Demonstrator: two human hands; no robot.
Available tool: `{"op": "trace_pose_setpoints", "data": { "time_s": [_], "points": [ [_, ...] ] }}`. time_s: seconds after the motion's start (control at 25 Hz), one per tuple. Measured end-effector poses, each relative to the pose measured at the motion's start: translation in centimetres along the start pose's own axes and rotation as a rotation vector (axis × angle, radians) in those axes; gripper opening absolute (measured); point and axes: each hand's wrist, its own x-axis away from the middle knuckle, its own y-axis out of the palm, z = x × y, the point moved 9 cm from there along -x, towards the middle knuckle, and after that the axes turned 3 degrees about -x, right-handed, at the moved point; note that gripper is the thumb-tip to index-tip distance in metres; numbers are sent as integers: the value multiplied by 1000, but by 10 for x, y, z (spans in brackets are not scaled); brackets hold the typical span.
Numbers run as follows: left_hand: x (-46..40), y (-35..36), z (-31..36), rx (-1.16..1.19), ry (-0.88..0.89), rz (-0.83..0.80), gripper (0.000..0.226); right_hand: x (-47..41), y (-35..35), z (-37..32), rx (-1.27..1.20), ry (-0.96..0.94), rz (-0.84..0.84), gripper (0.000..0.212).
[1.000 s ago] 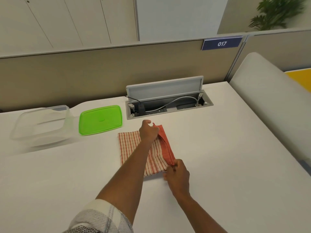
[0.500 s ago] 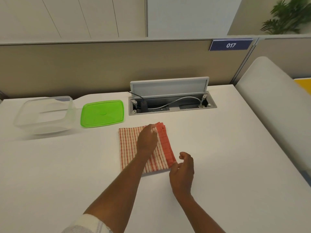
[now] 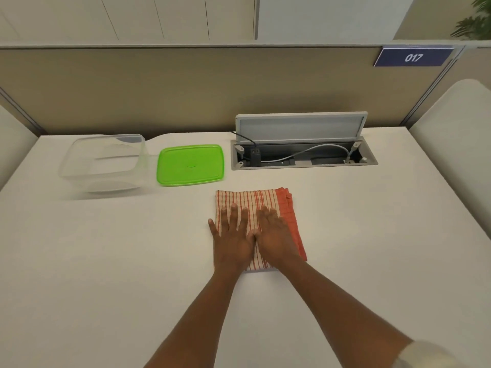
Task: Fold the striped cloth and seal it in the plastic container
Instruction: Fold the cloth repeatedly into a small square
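Note:
The striped cloth [image 3: 261, 201], red and cream with a solid red band on its right side, lies folded into a rectangle on the white table [image 3: 106, 261]. My left hand [image 3: 233, 236] and my right hand [image 3: 276, 237] rest flat on its near half, side by side, fingers spread, gripping nothing. The clear plastic container [image 3: 103, 162] stands empty at the far left. Its green lid [image 3: 190, 165] lies flat on the table between the container and the cloth's far edge.
An open cable hatch [image 3: 303, 152] with a raised flap, a plug and a grey cable sits in the table behind the cloth. A beige partition [image 3: 186, 88] runs along the far edge. A padded white divider [image 3: 457, 144] borders the right side.
My right hand let go of the cloth's near right corner and came onto the cloth. My left hand slid from the far edge toward me. Both now lie flat, pressing it.

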Motion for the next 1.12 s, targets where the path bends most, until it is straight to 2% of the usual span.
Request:
{"op": "trace_pose_setpoints", "data": {
  "time_s": [0.16, 0.32, 0.56, 0.64, 0.76, 0.84, 0.96, 1.12],
  "points": [
    [8, -1, -12, 19, 17, 36, 64, 0, 8, 12, 152, -32, 30, 67],
    [13, -2, -18, 29, 1, 25, 66, 8, 6, 33, 154, 58, 42, 77],
    [13, -3, -21, 63, 45, -53, 71, 9, 0, 39, 140, 117, 4, 82],
    [22, -11, -31, 86, 129, -30, 72, 18, -6, 35, 115, 39, 1, 81],
    [51, -21, -44, 20, 369, 31, 72, 47, -17, 30, 159, -219, -37, 80],
    [67, -21, -54, 3, 467, 25, 68, 67, -23, 34, 202, -343, -53, 80],
    [79, -22, -59, 34, 520, 17, 56, 85, -28, 42, 239, -403, -64, 70],
    [84, -28, -54, 6, 561, 41, 42, 93, -34, 40, 287, -425, 74, 46]
  ]
}}
